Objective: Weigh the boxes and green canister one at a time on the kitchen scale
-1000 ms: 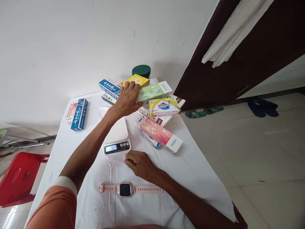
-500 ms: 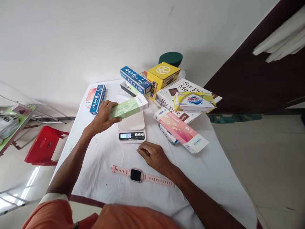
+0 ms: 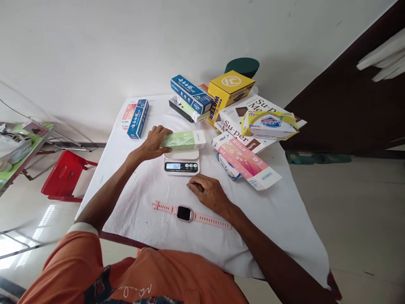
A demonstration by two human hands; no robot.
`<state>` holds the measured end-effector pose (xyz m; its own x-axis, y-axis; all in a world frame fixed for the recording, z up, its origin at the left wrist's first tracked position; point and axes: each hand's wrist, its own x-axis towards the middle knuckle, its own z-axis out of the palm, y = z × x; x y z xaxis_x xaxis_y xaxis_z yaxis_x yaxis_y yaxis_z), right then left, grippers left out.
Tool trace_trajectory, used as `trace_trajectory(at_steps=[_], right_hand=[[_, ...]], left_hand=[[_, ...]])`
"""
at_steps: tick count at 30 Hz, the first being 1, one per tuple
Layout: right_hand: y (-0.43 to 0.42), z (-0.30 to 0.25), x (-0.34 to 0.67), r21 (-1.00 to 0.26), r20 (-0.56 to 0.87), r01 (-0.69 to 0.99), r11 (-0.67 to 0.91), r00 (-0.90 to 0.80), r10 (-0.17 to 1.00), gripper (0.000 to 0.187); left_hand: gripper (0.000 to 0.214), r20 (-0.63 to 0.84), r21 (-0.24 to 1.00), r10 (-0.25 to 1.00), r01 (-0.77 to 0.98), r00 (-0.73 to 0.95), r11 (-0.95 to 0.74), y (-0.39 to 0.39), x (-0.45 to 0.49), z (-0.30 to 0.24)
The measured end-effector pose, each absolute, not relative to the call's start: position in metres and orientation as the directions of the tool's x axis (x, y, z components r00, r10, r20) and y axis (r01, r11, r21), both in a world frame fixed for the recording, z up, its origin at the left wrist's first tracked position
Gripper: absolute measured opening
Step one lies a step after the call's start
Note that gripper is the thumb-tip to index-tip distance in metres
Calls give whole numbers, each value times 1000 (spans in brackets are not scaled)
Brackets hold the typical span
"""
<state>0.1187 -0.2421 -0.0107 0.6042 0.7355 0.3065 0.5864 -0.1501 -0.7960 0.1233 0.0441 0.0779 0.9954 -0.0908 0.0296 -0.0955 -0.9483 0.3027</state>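
Observation:
My left hand (image 3: pixel 155 142) is closed around the left end of a pale green toothpaste box (image 3: pixel 183 140). That box lies crosswise over the pan of a white kitchen scale (image 3: pixel 181 164); whether it rests on the pan I cannot tell. The lit display seems to read 362. Just in front of the scale, my right hand (image 3: pixel 207 192) lies on the cloth with its fingers curled in and nothing visible in them. Nearer to me lies a pink-strapped watch (image 3: pixel 184 213), face up and stretched out.
Blue toothpaste boxes (image 3: pixel 138 119) stand left and back. A yellow box (image 3: pixel 230 86), a white "Su-per" box (image 3: pixel 262 101), a yellow soap pack (image 3: pixel 269 125) and a pink box (image 3: pixel 247 161) crowd the right side. A red chair (image 3: pixel 65 175) is left of the table.
The green box, tilted up at its right end before, now lies nearly level and lower over the scale, with my left hand still on it. My right hand stays in place; the view has shifted.

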Motion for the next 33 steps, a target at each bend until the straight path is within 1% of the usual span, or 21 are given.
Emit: trace_trajectory(at_steps=[2,4,6,7,8,10,11,12,13,15,21,26,30,33], right_hand=[[-242,-10,118,-794,311,590,-146,601,737,18],[-243,-10,118,-789,327,600,-132,592,736,17],[-243,-10,118,-782,351,613,-112,582,733,16],[-243,-10,118,-780,360,617,-105,579,731,16],[-243,-10,118,-779,364,618,-100,577,731,16],[-243,-9,118,-782,363,616,-96,576,733,17],[-243,-9,119,-785,359,612,-98,577,734,17],[-243,-9,119,-787,354,609,-101,579,734,17],[-243,-9,119,-787,351,608,-105,581,735,17],[-242,-10,119,-785,346,608,-115,585,733,17],[-241,-9,120,-782,341,611,-124,585,736,16],[-242,-11,120,-776,343,618,-126,581,738,17],[-243,-13,120,-766,344,628,-136,579,739,17],[-243,-13,120,-761,349,634,-137,578,738,17]], left_hand=[[56,41,321,-87,-95,995,-942,46,121,76],[63,73,366,-73,-95,995,-926,48,117,75],[69,150,468,-21,-90,988,-879,50,111,72],[67,206,541,39,-81,978,-837,52,108,69],[63,262,620,125,-68,957,-782,54,105,64],[51,325,766,339,-36,883,-642,58,99,50],[47,322,822,437,-19,840,-570,61,97,42],[46,304,861,509,-4,806,-508,62,95,34],[46,280,887,550,7,787,-462,64,93,26],[48,250,906,567,17,785,-423,65,90,14],[47,261,867,552,60,792,-495,63,89,7],[45,263,865,549,59,793,-499,63,89,7],[49,248,871,552,66,796,-487,64,89,3],[57,241,876,569,76,787,-476,62,88,5]])
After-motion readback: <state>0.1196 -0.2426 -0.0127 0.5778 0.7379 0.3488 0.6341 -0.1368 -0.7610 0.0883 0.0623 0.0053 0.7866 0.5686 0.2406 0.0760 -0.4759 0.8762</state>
